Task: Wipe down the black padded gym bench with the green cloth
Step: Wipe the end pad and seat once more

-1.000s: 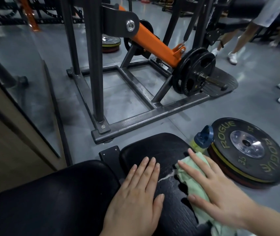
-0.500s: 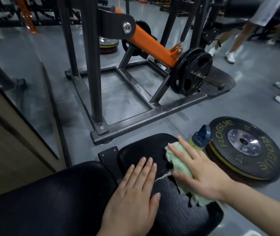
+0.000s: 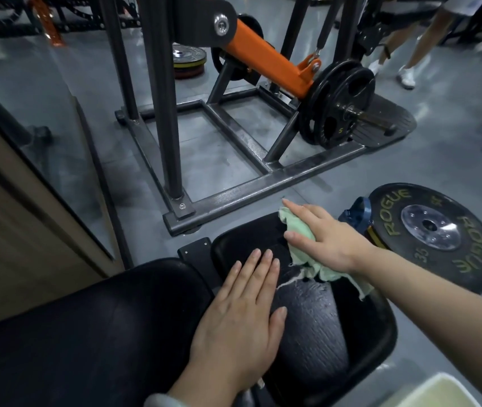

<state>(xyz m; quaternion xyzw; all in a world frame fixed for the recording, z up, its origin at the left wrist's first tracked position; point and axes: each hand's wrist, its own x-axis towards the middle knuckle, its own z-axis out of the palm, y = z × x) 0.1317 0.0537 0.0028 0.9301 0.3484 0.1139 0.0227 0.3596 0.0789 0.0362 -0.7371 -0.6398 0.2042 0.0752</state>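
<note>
The black padded bench fills the lower part of the head view as two pads: a large back pad (image 3: 81, 333) and a smaller seat pad (image 3: 330, 342) with cracked, worn vinyl. My right hand (image 3: 321, 233) presses the green cloth (image 3: 299, 230) flat against the far edge of the seat pad, fingers straight. The cloth's loose end trails back under my wrist. My left hand (image 3: 242, 315) rests flat on the seat pad's left side, fingers together, holding nothing.
A dark steel machine frame (image 3: 233, 195) with an orange arm (image 3: 266, 60) and loaded plate stands just beyond the bench. A Rogue weight plate (image 3: 439, 233) lies on the floor to the right with a blue-capped bottle (image 3: 355, 215) beside it. People's legs pass at top right. A mirror wall runs along the left.
My right hand has slid the cloth forward along the seat pad, from its near right part to its far edge. My left hand has stayed in place.
</note>
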